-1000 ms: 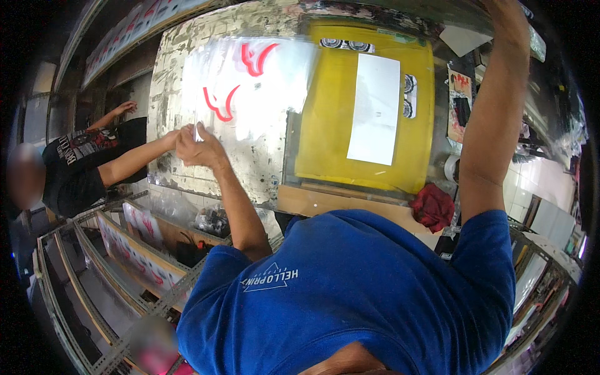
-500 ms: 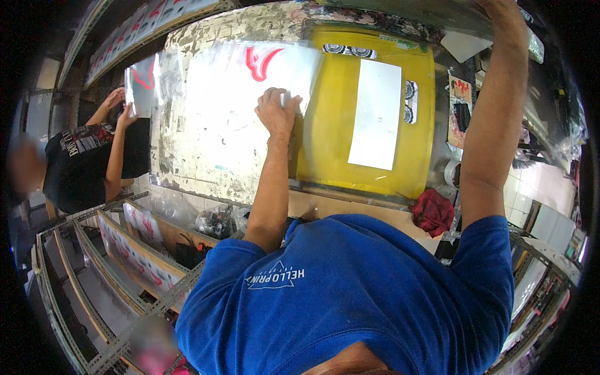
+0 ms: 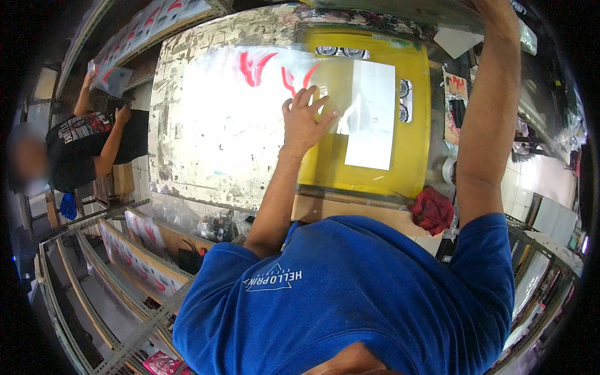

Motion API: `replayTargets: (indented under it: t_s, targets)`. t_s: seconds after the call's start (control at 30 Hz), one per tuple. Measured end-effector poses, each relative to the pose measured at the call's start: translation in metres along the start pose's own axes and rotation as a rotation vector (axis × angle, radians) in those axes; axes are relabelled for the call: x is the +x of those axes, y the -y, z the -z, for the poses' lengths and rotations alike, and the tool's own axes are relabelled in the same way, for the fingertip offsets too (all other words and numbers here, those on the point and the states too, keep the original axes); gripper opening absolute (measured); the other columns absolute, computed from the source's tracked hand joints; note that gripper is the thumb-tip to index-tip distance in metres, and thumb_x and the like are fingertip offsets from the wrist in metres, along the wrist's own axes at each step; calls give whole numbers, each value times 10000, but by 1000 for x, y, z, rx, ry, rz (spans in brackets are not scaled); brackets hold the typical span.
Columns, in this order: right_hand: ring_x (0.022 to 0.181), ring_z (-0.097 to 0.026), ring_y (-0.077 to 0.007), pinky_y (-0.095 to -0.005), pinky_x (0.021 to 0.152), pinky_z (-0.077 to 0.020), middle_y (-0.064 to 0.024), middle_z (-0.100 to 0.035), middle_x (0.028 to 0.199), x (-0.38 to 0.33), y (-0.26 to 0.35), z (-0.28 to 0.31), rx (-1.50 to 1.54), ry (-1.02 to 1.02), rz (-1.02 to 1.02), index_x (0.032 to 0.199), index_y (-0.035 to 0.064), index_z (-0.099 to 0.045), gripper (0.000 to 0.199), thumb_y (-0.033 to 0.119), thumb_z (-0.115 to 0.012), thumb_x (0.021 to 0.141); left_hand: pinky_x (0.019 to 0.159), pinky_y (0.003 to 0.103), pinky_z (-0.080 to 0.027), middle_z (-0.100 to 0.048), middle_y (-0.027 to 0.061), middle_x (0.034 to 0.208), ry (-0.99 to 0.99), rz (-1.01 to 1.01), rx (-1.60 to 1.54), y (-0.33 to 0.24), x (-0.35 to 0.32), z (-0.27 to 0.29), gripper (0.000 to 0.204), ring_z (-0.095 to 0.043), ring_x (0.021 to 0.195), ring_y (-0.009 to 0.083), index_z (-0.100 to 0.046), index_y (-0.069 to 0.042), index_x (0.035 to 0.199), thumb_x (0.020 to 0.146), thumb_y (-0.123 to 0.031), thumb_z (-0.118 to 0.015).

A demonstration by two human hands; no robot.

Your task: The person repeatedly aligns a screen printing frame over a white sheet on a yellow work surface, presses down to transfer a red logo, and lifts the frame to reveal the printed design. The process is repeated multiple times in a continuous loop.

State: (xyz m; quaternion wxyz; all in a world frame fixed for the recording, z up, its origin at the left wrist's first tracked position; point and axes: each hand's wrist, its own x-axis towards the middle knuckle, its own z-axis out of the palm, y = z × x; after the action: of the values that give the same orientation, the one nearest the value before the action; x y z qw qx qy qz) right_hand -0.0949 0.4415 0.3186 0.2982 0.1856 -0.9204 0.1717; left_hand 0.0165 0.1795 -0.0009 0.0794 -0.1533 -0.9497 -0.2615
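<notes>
My left hand (image 3: pixel 306 122) is over the right edge of a pale table, its fingers spread apart. Beneath and beside it, a thin glossy sheet with red printed marks (image 3: pixel 256 67) lies on the table. Another red mark shows just beyond my fingertips, where a see-through sheet (image 3: pixel 337 78) overlaps a yellow screen-printing mesh (image 3: pixel 409 156); blur and glare hide its outline. A white rectangular sheet (image 3: pixel 373 137) lies on the mesh. My right arm stretches to the far edge of the view; the right hand (image 3: pixel 490 6) is cut off there, with its fingers hidden.
At left, a co-worker in a black shirt (image 3: pixel 75 147) holds a printed clear sheet (image 3: pixel 112 80) beside a drying rack (image 3: pixel 150 31). A dark red rag (image 3: pixel 432 211) lies at the table's near right. More racks with printed sheets (image 3: pixel 134 256) stand at the near left.
My left hand has moved right and its fingers have spread. A second red mark now shows beside the first. The co-worker has carried the clear sheet toward the far left rack.
</notes>
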Motion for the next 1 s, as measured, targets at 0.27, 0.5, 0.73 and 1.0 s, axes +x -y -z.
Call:
replayTargets:
  t_s: [0.27,0.5,0.73,1.0]
  targets:
    - [804,-682,-262,-338,756,-538,-190,-747,997,4,3,5,145,67,-29,1148,20,-726,421,234,-600,808,1138,574,-210,-415,140,1533,113,-160,46,-19,18,-69,597,-304,1446,393,-612,-220,1343,819,-483,-728]
    - [824,-695,-261,-342,774,-537,-182,-751,977,3,9,16,149,94,-11,1158,23,-724,431,255,-612,812,1096,595,-253,-452,126,1445,34,-237,-3,-34,36,-81,579,-321,1402,377,-632,-167,1290,783,-407,-774]
    - [831,-696,-267,-345,778,-538,-191,-749,983,7,-1,0,82,44,-55,1173,17,-716,437,258,-610,825,1086,612,-239,-433,134,1471,60,-234,25,-36,37,-92,601,-307,1406,375,-607,-174,1338,827,-472,-718]
    - [747,-674,-243,-349,704,-529,-175,-749,909,10,3,14,112,211,-88,1166,15,-719,430,233,-595,817,1064,635,-241,-431,136,1470,70,-215,8,-40,38,-91,593,-304,1408,376,-608,-170,1335,829,-455,-728]
